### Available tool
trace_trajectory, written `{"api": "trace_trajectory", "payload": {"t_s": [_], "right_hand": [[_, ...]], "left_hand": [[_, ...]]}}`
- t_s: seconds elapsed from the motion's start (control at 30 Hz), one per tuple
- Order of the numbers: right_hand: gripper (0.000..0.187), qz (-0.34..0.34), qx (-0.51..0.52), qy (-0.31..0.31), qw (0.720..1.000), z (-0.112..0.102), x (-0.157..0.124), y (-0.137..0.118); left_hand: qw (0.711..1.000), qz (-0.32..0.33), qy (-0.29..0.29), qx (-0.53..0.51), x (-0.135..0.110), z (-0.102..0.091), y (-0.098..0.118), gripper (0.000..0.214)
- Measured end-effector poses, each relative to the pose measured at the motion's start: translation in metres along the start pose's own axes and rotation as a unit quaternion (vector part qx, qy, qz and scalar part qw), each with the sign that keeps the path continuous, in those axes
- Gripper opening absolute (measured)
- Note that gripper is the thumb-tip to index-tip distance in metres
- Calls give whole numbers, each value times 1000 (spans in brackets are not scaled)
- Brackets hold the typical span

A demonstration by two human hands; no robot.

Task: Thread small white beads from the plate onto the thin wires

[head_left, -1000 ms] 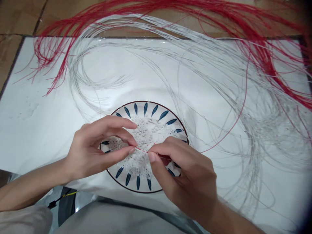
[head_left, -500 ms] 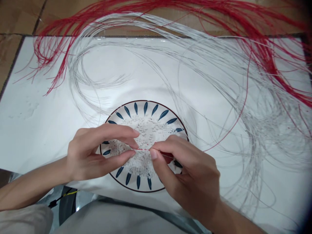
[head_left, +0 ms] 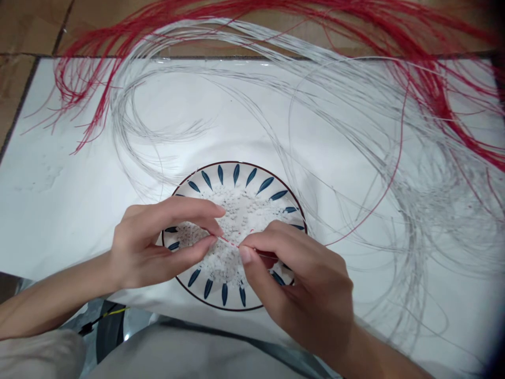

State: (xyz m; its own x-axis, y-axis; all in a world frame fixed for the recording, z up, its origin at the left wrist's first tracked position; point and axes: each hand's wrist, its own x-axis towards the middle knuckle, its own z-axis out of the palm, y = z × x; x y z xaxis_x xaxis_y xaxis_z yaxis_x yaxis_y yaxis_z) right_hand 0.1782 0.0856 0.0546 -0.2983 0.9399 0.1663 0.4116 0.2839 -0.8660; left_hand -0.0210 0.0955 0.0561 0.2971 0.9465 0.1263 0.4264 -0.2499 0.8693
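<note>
Over the plate (head_left: 196, 295), a short red and white strand (head_left: 229, 242), seemingly two threads wound together, runs between my fingertips. My left hand (head_left: 158, 245) pinches its left end between the thumb and a finger, with the index finger lifted above. My right hand (head_left: 303, 273) is closed on the strand with thumb and index finger pressed together. From behind that hand a red thread (head_left: 384, 195) curves up to the right. White crumbly powder (head_left: 232, 210) covers the middle of the plate, which has blue petal marks and a brown rim. My curled right fingers are partly hidden.
Long bundles of white thread (head_left: 276, 87) loop across the white board (head_left: 71, 200) and tangle at the right. A thick bundle of red thread (head_left: 430, 89) arches over the far edge. A black and yellow cable (head_left: 100, 318) shows below the board.
The strand between my fingers now slants down to the right instead of lying level. My right hand has shifted slightly left and down. A small red bit shows above its fingertips.
</note>
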Motion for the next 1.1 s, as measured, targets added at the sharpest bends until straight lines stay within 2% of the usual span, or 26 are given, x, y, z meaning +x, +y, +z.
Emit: {"api": "trace_trajectory", "payload": {"t_s": [0.13, 0.33, 0.6, 0.8, 1.0, 1.1], "right_hand": [[14, -2, 0, -1, 1000, 0, 0, 0], [13, 0, -5, -3, 1000, 1, 1, 2], [13, 4, 0, -3, 1000, 1, 1, 1], [13, 6, 12, 9, 1000, 1, 1, 2], [12, -13, 5, 10, 1000, 1, 0, 2], [13, -24, -1, 7, 1000, 3, 0, 3]], "left_hand": [[1000, -7, -7, 11, 0, 1, -1, 37], [1000, 20, -1, 10, 0, 2, 0, 42], [994, 87, -13, 59, 9, 1, 9, 39], [989, 137, -27, 47, 12, -2, 8, 34], [986, 152, 7, 71, 7, 2, 3, 38], [991, 123, 8, 46, 5, 4, 1, 41]]}}
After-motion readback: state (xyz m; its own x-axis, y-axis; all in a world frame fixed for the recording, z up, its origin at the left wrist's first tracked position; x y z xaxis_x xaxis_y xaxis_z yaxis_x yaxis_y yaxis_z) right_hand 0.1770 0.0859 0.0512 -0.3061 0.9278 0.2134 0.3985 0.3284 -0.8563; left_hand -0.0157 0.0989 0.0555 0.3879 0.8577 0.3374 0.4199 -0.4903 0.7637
